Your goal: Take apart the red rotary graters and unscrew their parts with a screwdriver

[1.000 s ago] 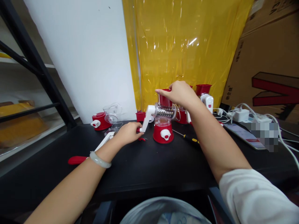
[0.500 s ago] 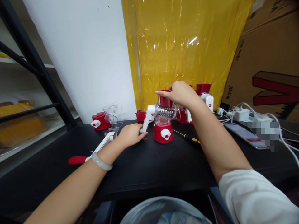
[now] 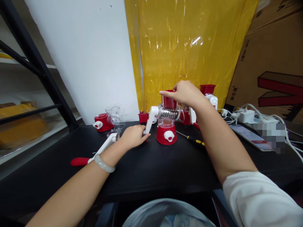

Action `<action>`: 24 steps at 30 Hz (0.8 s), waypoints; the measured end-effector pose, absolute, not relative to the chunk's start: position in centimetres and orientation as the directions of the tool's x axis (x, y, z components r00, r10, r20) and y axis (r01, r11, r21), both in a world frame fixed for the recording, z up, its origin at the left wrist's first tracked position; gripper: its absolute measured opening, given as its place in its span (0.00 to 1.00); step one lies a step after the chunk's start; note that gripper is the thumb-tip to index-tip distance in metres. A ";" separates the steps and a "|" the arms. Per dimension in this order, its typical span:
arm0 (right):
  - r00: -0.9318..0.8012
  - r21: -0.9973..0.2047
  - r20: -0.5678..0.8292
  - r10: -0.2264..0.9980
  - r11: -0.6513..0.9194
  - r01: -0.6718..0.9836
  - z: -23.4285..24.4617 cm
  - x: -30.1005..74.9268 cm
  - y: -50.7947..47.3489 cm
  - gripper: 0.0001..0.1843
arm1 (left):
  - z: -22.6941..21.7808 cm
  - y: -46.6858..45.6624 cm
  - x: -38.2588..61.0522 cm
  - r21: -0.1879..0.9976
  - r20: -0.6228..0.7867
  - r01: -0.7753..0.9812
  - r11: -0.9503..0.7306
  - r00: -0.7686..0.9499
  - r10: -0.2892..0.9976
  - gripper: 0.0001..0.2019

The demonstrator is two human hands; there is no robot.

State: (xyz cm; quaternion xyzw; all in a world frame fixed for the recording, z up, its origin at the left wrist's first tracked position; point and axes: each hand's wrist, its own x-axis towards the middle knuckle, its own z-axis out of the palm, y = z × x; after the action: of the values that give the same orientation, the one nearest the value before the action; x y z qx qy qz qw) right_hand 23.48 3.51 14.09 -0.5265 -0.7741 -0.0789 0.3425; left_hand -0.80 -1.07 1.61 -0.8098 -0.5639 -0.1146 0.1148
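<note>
A rotary grater with a red base [image 3: 163,136] stands upright on the black table, its metal drum [image 3: 169,113] lying sideways inside clear plastic. My left hand [image 3: 133,135] is closed around the lower end of its white crank [image 3: 151,118]; the handle itself is mostly hidden in my fingers. On top, my right hand [image 3: 188,93] grips the red pusher [image 3: 169,101] in the feed chute, thumb stretched over its upper edge. Left of my left wrist lies a loose white crank with a red handle [image 3: 80,161].
More red grater bases [image 3: 102,122] and clear parts stand at the back left. Another grater [image 3: 208,90] is behind my right arm. A yellow-and-black screwdriver [image 3: 195,140], a phone [image 3: 252,137] and white chargers [image 3: 246,116] with cables lie to the right. A lined bin [image 3: 132,217] sits below the table edge.
The view has shifted very slightly, so everything sits a little to the right. Both hands keep the same hold, and the crank stands at nearly the same angle.
</note>
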 end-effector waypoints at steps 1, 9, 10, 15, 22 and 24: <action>-0.209 -0.240 0.618 0.758 0.435 0.868 14.1 23.5 3.6 0.34 | 1.6 -1.1 -0.8 -0.057 0.313 0.940 -0.337 0.338 0.888 0.17; -0.158 -0.249 0.689 0.707 0.436 0.865 14.2 23.4 3.7 0.35 | 1.7 -1.1 -0.8 -0.061 0.311 0.938 -0.342 0.343 0.886 0.17; -0.149 -0.250 0.701 0.697 0.436 0.865 14.3 23.4 3.8 0.35 | 1.7 -1.1 -0.8 -0.061 0.312 0.938 -0.342 0.344 0.886 0.17; -0.133 -0.253 0.739 0.661 0.455 0.854 14.2 23.5 4.1 0.33 | 1.5 -1.1 -0.9 -0.070 0.310 0.937 -0.342 0.346 0.886 0.17; -0.079 -0.274 0.831 0.551 0.529 0.803 14.3 23.9 4.1 0.31 | 1.5 -1.0 -0.9 -0.087 0.317 0.935 -0.345 0.354 0.880 0.17; -0.082 -0.265 0.853 0.515 0.563 0.783 14.4 24.0 4.1 0.31 | 1.5 -1.0 -1.0 -0.083 0.317 0.934 -0.348 0.355 0.879 0.16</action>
State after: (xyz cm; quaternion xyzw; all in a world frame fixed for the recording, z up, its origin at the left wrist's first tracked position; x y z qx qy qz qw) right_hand 24.01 4.10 14.39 -0.4483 -0.7235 -0.1318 0.5081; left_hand -0.95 -0.97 1.47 -0.8136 -0.5571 -0.1089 0.1258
